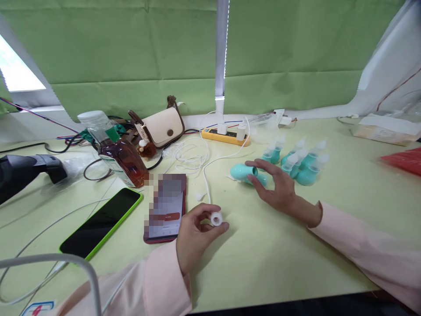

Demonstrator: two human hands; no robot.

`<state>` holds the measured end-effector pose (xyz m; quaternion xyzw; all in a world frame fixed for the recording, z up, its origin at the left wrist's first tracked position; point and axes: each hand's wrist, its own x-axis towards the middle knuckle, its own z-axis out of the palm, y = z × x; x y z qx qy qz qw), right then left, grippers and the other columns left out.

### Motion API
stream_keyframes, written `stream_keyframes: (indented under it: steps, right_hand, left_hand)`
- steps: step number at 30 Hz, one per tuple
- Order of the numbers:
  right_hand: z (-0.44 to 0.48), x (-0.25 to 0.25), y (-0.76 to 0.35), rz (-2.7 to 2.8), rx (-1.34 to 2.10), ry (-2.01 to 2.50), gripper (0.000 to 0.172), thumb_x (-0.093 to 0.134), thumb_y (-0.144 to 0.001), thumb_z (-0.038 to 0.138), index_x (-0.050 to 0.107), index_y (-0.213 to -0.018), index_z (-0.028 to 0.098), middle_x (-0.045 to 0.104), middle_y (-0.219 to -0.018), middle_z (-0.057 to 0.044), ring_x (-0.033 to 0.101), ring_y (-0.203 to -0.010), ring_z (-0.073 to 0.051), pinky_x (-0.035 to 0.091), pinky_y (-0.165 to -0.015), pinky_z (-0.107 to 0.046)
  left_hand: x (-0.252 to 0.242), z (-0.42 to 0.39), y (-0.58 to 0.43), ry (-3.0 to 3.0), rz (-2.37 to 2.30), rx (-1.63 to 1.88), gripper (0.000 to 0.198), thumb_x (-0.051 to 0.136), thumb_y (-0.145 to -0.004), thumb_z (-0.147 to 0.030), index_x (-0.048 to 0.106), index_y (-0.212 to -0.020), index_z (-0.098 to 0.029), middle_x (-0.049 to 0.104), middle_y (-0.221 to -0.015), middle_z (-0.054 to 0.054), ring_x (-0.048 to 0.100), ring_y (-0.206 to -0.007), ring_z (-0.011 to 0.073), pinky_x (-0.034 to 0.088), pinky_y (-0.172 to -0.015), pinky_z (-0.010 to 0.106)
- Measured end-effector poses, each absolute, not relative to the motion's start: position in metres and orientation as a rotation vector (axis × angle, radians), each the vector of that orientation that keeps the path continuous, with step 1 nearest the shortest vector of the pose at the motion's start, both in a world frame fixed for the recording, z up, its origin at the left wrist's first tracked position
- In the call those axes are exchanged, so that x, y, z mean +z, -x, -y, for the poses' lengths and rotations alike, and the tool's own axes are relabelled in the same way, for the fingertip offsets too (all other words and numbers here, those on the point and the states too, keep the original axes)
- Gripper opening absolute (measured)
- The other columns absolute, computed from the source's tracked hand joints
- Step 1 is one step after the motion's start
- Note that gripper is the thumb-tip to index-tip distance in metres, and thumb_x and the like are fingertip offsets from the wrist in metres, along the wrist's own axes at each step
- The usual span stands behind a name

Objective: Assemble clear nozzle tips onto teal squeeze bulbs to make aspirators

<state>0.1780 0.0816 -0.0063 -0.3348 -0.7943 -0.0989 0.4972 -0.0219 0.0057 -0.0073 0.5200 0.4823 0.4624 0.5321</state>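
Head view: by their sides, a white nozzle [221,219] is being clamped in the left hand [194,236] and a teal bulb [240,171] in the right hand [279,187], presumably leaving both openings clear.

We pinch with our left grip [197,230], fingers [203,210] curled, and extend our right grip [279,184] farther forward, its thumb [259,188] and forefinger [263,164] curved toward each other.

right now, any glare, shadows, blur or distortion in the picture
Head view: the bright window pane at far left is blown out; head view: soft shadow beside the left hand; head view: mosaic blocks cover part of the red-cased smartphone; head view: whitish conical nozzles look blurry; head view: the bottle of amber liquid leans, likely wide-angle distortion.
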Motion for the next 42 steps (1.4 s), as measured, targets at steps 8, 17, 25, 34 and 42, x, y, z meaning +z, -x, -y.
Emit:
stream_keyframes:
  steps: [8, 17, 25, 34, 42]
  right_hand:
    - [-0.038, -0.005, -0.157, 2.204, 0.524, 0.882, 0.047, 0.049, -0.077, 0.023, 0.027, -0.119, 0.021, 0.054, -0.1, -0.007, 0.058, -0.07, -0.012, 0.05, -0.064, -0.027]
    - [-0.031, 0.0, -0.15, 2.245, 0.659, 0.89, 0.026, 0.046, -0.079, 0.027, 0.048, -0.104, 0.019, 0.055, -0.103, -0.007, 0.051, -0.095, -0.017, 0.042, -0.08, -0.031]
    - [-0.033, 0.002, -0.152, 2.095, 0.608, 0.913, 0.022, 0.058, -0.068, 0.031, 0.054, -0.086, 0.018, 0.062, -0.081, -0.002, 0.057, -0.073, -0.014, 0.044, -0.067, -0.025]
    - [-0.016, 0.001, -0.145, 2.41, 0.532, 0.944, 0.017, 0.047, -0.077, 0.031, 0.047, -0.087, 0.018, 0.057, -0.074, -0.001, 0.052, -0.065, -0.012, 0.038, -0.059, -0.024]
    - [-0.002, 0.0, -0.134, 2.443, 0.3, 0.948, 0.017, 0.043, -0.079, 0.031, 0.046, -0.088, 0.016, 0.056, -0.074, -0.002, 0.053, -0.061, -0.012, 0.037, -0.054, -0.024]
  left_hand:
    - [-0.004, -0.005, 0.023, -1.425, -1.239, 1.099, 0.024, 0.068, -0.059, -0.029, 0.066, -0.077, -0.014, 0.041, -0.057, -0.003, 0.039, -0.053, 0.0075, 0.034, -0.047, 0.02]
    - [-0.003, -0.005, 0.025, -1.39, -1.15, 1.156, 0.022, 0.064, -0.065, -0.026, 0.063, -0.085, -0.017, 0.061, -0.085, 0.004, 0.054, -0.08, 0.0158, 0.044, -0.068, 0.023]
    - [-0.001, -0.004, 0.025, -1.303, -1.138, 1.104, 0.026, 0.058, -0.071, -0.032, 0.057, -0.087, -0.013, 0.041, -0.049, -0.006, 0.036, -0.044, 0.0056, 0.029, -0.043, 0.019]
    - [-0.016, -0.002, 0.026, -1.364, -1.062, 0.964, 0.037, 0.032, -0.081, -0.048, 0.036, -0.061, -0.017, 0.024, -0.041, -0.009, 0.022, -0.036, 0.0045, 0.019, -0.037, 0.018]
    - [-0.016, -0.003, 0.028, -1.546, -1.375, 0.991, 0.044, 0.027, -0.082, -0.048, 0.035, -0.052, -0.017, 0.03, -0.044, -0.005, 0.029, -0.042, 0.0076, 0.024, -0.043, 0.022]
